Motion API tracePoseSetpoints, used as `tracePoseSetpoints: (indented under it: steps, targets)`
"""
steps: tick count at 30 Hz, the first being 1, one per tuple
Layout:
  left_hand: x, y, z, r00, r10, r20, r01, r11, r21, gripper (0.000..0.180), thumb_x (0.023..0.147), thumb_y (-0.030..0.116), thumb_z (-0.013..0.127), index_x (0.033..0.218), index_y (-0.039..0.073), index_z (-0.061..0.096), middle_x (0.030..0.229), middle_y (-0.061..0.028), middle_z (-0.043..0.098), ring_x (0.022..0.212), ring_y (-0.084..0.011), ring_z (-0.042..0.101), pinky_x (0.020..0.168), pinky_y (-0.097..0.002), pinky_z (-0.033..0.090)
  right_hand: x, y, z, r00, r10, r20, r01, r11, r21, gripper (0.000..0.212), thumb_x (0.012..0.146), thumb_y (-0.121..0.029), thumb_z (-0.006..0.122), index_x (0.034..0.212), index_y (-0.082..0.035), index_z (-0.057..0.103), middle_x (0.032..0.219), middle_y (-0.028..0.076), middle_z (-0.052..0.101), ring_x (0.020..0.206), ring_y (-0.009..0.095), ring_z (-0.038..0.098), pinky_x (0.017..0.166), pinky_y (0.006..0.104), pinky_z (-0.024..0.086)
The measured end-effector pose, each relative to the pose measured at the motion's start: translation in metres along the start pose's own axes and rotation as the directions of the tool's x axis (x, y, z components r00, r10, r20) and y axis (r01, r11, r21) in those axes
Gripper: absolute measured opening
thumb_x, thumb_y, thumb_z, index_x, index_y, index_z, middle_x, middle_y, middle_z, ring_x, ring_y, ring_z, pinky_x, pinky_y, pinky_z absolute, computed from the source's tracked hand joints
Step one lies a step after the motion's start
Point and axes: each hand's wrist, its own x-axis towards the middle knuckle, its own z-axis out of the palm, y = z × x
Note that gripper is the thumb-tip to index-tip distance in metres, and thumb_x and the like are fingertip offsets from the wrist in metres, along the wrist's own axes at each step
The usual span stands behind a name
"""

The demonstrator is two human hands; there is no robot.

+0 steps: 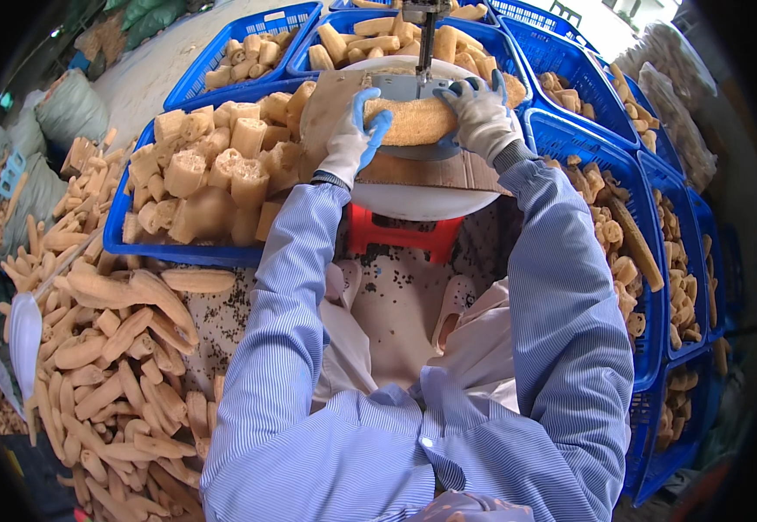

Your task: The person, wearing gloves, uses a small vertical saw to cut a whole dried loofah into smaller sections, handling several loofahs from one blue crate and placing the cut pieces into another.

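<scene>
A tan dried loofah [415, 123] lies crosswise on the metal plate of an upright cutting machine [425, 52]. My left hand [352, 139], in a white glove with blue fingertips, grips its left end, thumb on the near side. My right hand [485, 120], gloved alike, is closed around the right end. The machine's narrow vertical part comes down just behind the loofah; where it meets the plate is partly hidden. Under the plate are brown cardboard [435, 171] and a round white top [422, 202]. Another loofah piece [514, 90] shows beyond my right fingers.
A blue crate [183, 253] of cut loofah pieces stands close on my left. More blue crates [580, 139] with pieces line the far side and the right. Whole loofahs [117, 383] are heaped at the lower left. A red stool [404, 233] sits below the round top.
</scene>
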Motion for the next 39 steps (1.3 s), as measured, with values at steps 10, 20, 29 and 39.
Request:
tracePoseSetpoints:
  steps: [10,20,29,39]
  targets:
    - [0.025,-0.012,0.007,0.977,-0.213,0.0,0.213,0.977,-0.01,0.036,0.098,0.031,0.066,0.128,0.013,0.056,0.107,-0.0038,0.063,0.091,-0.0119,0.058,0.084,-0.0289,0.049,0.03,0.013,0.001,0.997,-0.058,0.056,0.052,0.994,0.098,0.093,0.062,-0.072,0.079,0.142,-0.031,0.053,0.139,0.005,0.057,0.135,0.029,0.048,0.119,0.0604,0.02]
    - [0.05,0.01,-0.002,0.903,-0.423,0.079,0.42,0.906,0.046,0.055,0.097,0.051,0.055,0.125,0.004,0.061,0.117,-0.0131,0.068,0.108,-0.0283,0.064,0.096,-0.037,0.047,0.042,0.029,-0.01,0.981,-0.06,0.185,-0.025,0.904,0.426,0.082,0.065,-0.055,0.088,0.134,-0.02,0.062,0.123,0.013,0.068,0.119,0.031,0.062,0.107,0.0446,0.043]
    - [0.067,0.014,-0.003,0.894,-0.43,0.123,0.418,0.901,0.113,0.065,0.099,0.052,0.05,0.135,-0.001,0.057,0.139,-0.0194,0.058,0.131,-0.0335,0.052,0.108,-0.0365,0.04,0.06,0.038,-0.001,0.951,-0.059,0.304,-0.141,0.793,0.593,0.081,0.061,-0.05,0.09,0.133,-0.022,0.065,0.121,0.011,0.069,0.116,0.03,0.064,0.103,0.0394,0.049]
    - [0.09,-0.03,-0.004,0.936,-0.328,0.128,0.291,0.925,0.244,0.06,0.099,0.051,0.049,0.133,0.002,0.06,0.139,-0.0191,0.057,0.129,-0.0332,0.054,0.106,-0.0371,0.042,0.092,0.043,0.027,0.976,-0.103,0.193,-0.015,0.849,0.529,0.087,0.068,-0.054,0.084,0.141,-0.017,0.055,0.123,0.017,0.068,0.115,0.031,0.064,0.101,0.0404,0.049]
